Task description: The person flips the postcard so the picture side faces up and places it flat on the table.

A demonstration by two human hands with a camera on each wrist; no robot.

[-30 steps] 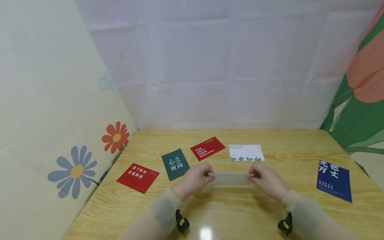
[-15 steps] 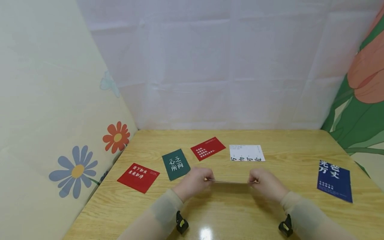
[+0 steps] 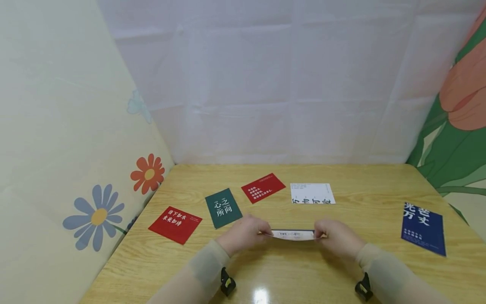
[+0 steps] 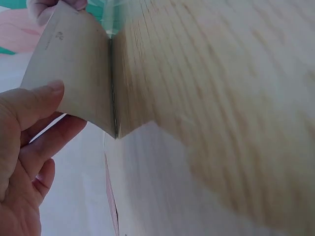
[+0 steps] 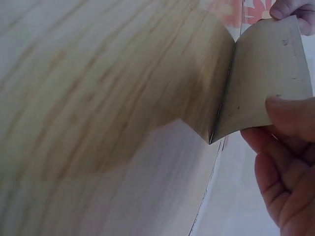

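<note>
Between both hands a bowed card (image 3: 292,235) is held over the near middle of the table, pale with dark characters on the side seen from the head. A thin dark blue strip shows along its far edge. My left hand (image 3: 244,234) pinches its left end, thumb against fingers. The right hand (image 3: 338,236) pinches the opposite end in the same way. In the left wrist view the plain back of the card (image 4: 74,59) shows, its long edge right at the tabletop. The right wrist view shows that back (image 5: 266,69) with the thumb on it.
On the wooden table (image 3: 296,278) lie a red card (image 3: 175,225), a green card (image 3: 223,208), another red card (image 3: 263,188), a white card (image 3: 312,193) and a blue card (image 3: 423,230). Printed cloth hangs at the sides, plain cloth (image 3: 243,84) behind.
The held card has tilted: first its plain pale side showed, then only its edge, now its printed face. Both hands have turned with it and sunk slightly. The cards on the table stay put.
</note>
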